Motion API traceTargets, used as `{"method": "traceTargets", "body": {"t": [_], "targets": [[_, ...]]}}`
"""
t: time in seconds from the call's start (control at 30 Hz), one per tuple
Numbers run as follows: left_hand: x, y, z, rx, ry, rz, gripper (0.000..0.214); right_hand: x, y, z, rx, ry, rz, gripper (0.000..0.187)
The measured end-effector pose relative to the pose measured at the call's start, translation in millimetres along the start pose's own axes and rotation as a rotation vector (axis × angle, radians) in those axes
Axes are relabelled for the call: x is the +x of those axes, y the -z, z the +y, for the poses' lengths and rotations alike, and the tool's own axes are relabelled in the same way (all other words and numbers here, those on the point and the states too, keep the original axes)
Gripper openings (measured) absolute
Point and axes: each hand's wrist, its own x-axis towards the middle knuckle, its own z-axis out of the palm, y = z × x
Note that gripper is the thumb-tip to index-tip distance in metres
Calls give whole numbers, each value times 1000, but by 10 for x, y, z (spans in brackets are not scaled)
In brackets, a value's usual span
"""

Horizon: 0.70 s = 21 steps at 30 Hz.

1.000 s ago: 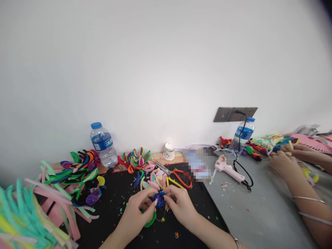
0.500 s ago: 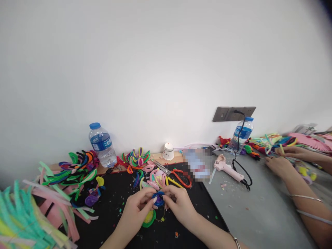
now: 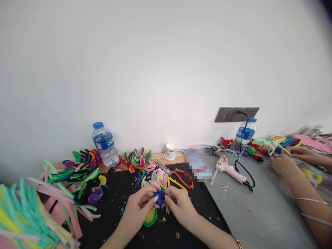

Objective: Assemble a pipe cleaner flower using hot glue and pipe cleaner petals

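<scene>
Between my two hands, low over the black mat (image 3: 120,188), is a small round blue-and-purple pipe-cleaner piece (image 3: 159,197). My left hand (image 3: 142,205) pinches its left edge with thumb and fingers. From the right, my right hand (image 3: 178,204) is closed on the opposite edge, its thumb by a dark spot at the centre. A green-rimmed yellow disc (image 3: 150,218) lies just below them on the mat. Pink and pale fuzzy loops (image 3: 158,178) and orange-handled scissors (image 3: 166,168) lie just beyond my fingers.
Bundles of coloured pipe cleaners (image 3: 28,211) fill the left side. A water bottle (image 3: 105,145) and a paper cup (image 3: 169,151) stand by the wall. A pink glue gun (image 3: 229,170) with a black cord lies at right. Another person's hands (image 3: 282,166) work at far right.
The whole view has shifted slightly, so things appear a little farther right. My fingers have adjusted slightly on the blue-and-purple piece, showing more of its dark centre.
</scene>
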Motion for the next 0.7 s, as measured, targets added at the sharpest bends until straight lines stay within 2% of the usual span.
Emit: {"method": "traceTargets", "body": {"t": [0.7], "targets": [[-18,-11,34,-12,12,-17,14,-20,0,-30,-5,-6,-2,19]]}}
